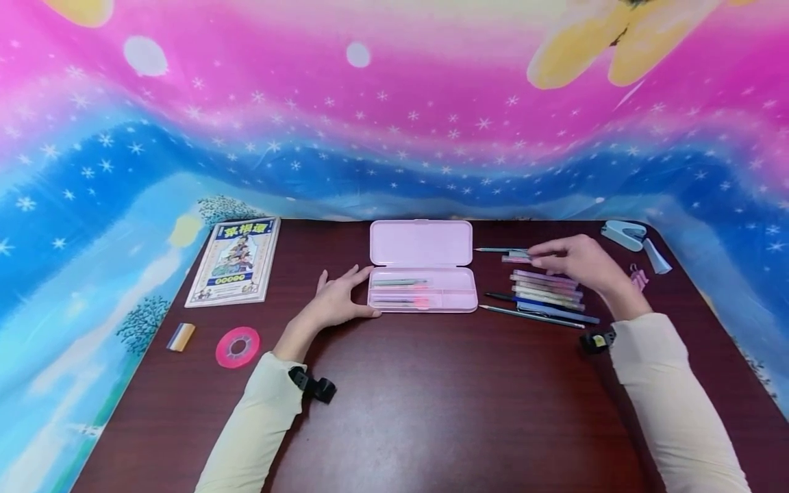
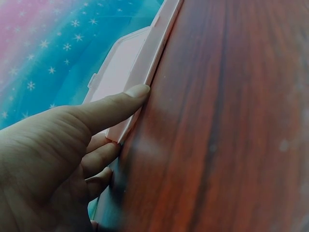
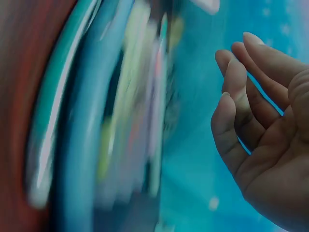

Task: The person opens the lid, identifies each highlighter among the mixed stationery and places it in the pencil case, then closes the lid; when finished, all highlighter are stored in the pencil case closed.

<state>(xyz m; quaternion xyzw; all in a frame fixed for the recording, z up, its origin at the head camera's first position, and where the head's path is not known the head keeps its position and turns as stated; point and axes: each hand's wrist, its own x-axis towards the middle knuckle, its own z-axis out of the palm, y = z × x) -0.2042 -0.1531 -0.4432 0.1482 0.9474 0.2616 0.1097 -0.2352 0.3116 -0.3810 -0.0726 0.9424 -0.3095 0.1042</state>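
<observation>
At the bottom of the head view, two cream sleeves run up from the lower edge over a dark red-brown table. Left of centre, the left hand lies flat on the table with fingers straight and loosely spread, its fingertips touching the left end of the open pink pencil case; the left wrist view shows the thumb pressed against the case's edge. The case sits at the middle of the frame, lid laid back toward the far side, with a few pens in its tray.

Right of centre, the right hand hovers over a row of pens lying side by side on the table just right of the case. Its fingertips reach toward a pink pen at the far end of that row; whether they pinch it cannot be told. In the right wrist view the fingers are relaxed and a little curved, holding nothing visible, and the pens are a blur.

At lower left lie a pink tape roll and a striped eraser. Farther back on the left lies a booklet; at the far right corner sits a pale blue stapler. A starry pink and blue cloth fills the background.
</observation>
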